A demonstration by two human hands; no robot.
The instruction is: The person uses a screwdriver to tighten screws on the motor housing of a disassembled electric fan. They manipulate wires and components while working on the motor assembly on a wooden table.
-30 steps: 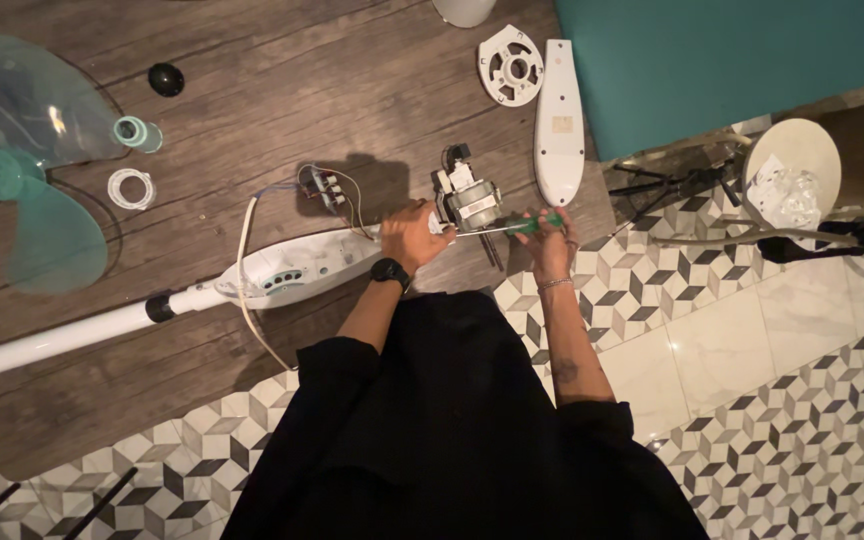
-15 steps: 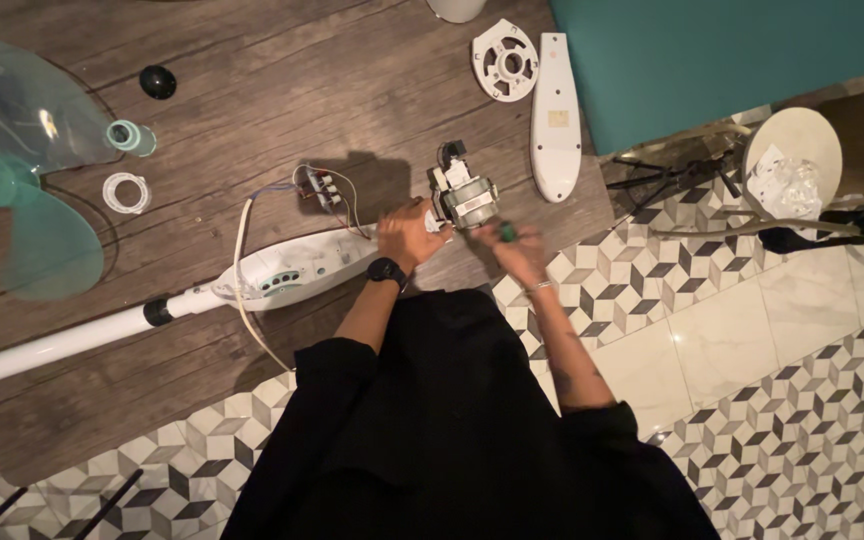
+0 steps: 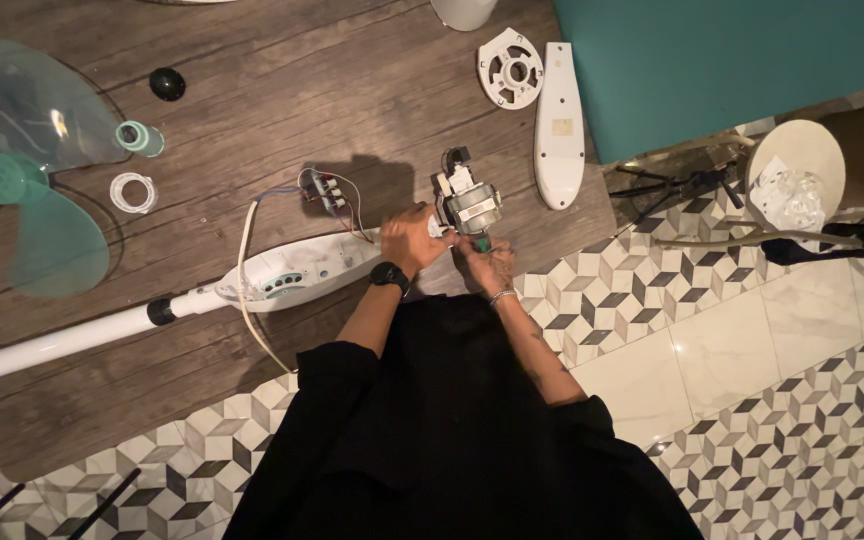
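Beside the fan motor point(image 3: 470, 203), the left hand point(image 3: 412, 238) gripped its base; the right hand point(image 3: 487, 262), just below it, pinched a green-handled screwdriver point(image 3: 480, 243).

A small fan motor point(image 3: 469, 200), metal w/ silver core & black end parts, is held upright-ish above the wood floor, approx. centre frame. A green-handled screwdriver point(image 3: 481, 243) is set against it at 6 o'clock.

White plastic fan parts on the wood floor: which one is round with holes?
The round white plastic bracket, beside the long flat white plastic cover; the cover is elongated, without cut-outs.
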